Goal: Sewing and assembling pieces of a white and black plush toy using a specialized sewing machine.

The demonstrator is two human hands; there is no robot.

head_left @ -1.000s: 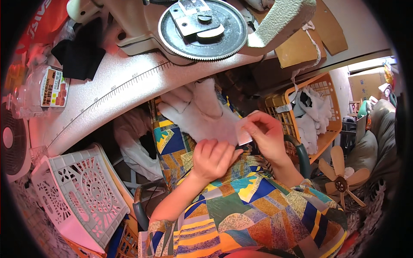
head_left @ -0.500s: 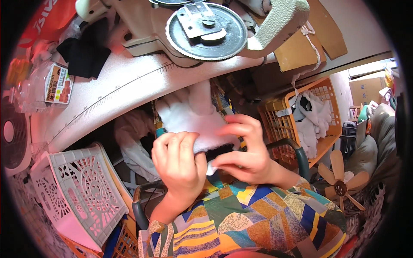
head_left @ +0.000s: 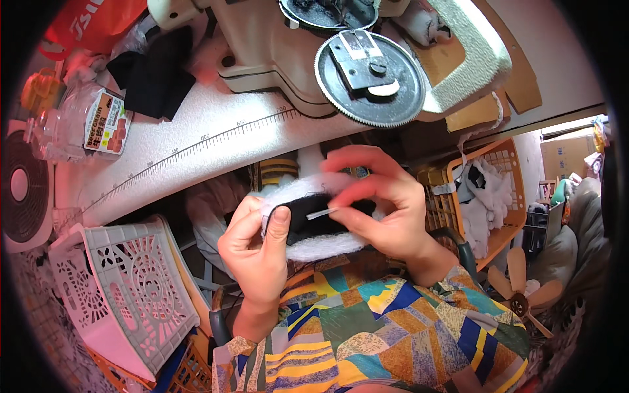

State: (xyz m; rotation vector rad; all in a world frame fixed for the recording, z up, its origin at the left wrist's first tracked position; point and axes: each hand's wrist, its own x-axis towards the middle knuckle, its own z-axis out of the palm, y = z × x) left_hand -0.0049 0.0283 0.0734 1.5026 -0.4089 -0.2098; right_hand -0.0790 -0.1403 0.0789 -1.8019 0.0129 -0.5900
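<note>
A fluffy white glove is held above my lap with its cuff spread, so that the black lining inside shows. My left hand grips the cuff's left side, the thumb pressing on the black lining. At the right side of the opening, my right hand pinches a small white strip, like a label, between thumb and finger. This strip lies across the black lining. The glove's fingers are mostly hidden behind the cuff.
Ahead stands a sewing machine with a toothed disc on a white bed with a ruler scale. To the right, an orange basket holds white gloves. A pale plastic crate, a fan and a clear jar are at left.
The glove has tipped so that its cuff now faces up and the black lining shows widely. My right hand has brought the white strip up over the opening. The view has shifted slightly.
</note>
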